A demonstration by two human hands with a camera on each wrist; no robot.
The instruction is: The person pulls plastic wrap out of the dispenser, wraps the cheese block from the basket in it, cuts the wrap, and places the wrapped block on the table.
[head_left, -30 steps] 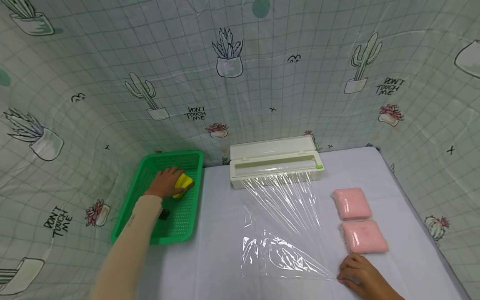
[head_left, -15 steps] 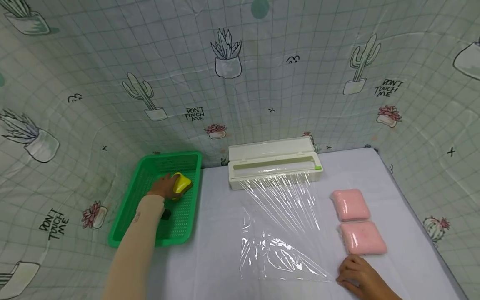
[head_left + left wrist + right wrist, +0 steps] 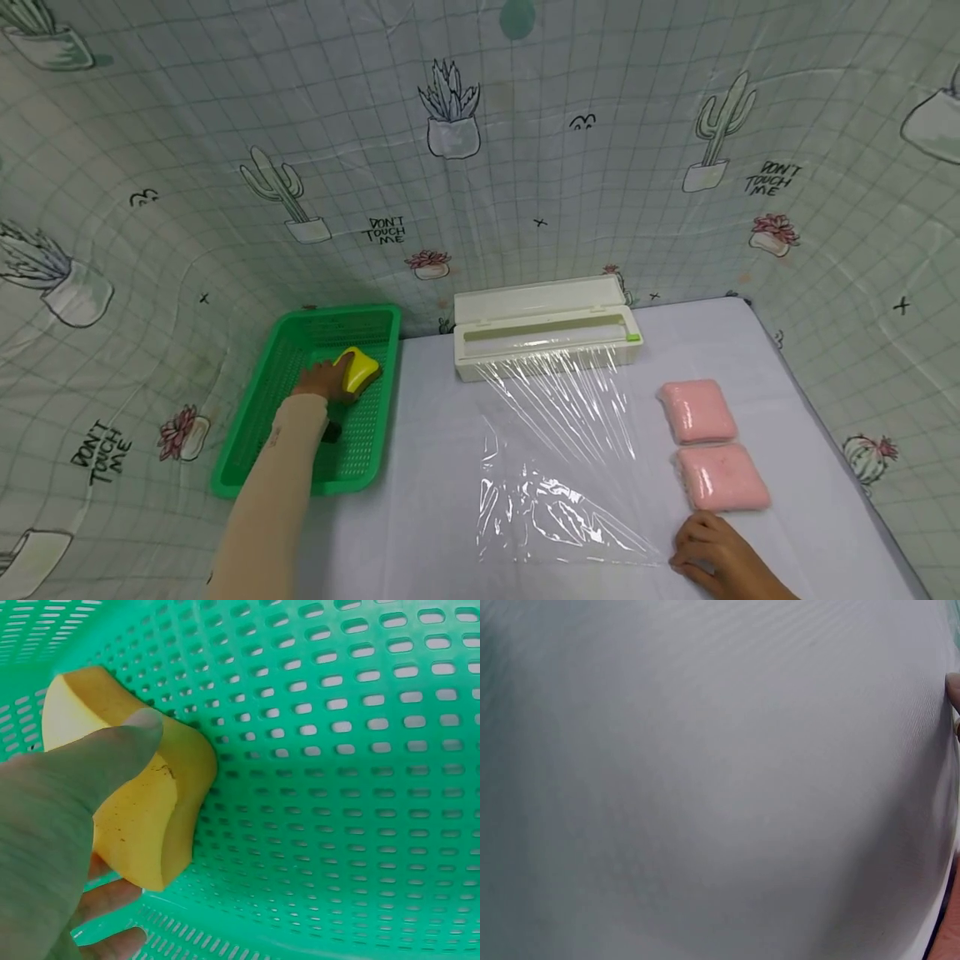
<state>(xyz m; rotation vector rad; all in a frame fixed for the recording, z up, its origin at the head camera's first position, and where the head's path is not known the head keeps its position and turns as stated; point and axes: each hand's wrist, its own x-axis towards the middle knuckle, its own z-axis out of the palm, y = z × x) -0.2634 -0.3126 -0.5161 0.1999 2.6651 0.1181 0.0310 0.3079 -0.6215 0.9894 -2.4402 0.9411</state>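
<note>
My left hand (image 3: 321, 382) grips a yellow sponge (image 3: 362, 372) inside a green perforated basket (image 3: 369, 442). In the left wrist view, the thumb lies across the sponge (image 3: 139, 825) and some fingertips show below it. A small dark object (image 3: 332, 432) lies in the basket beside the wrist. At the front right, my right hand (image 3: 716, 552) pinches the near corner of a clear sheet of cling film (image 3: 558, 500). That sheet stretches over the white table from a white dispenser box (image 3: 480, 367), whose lid stands raised. The right wrist view shows mostly blurred white surface.
Two pink film-wrapped packs (image 3: 699, 412) lie one behind the other, right of the film and just beyond my right hand. Grid-patterned cloth (image 3: 510, 183) with cactus prints rises behind and at both sides of the table (image 3: 435, 467).
My left hand has shifted slightly nearer within the basket, and the sponge has turned a little in its grip. My right hand stays at the film's corner. The view drifts slightly.
</note>
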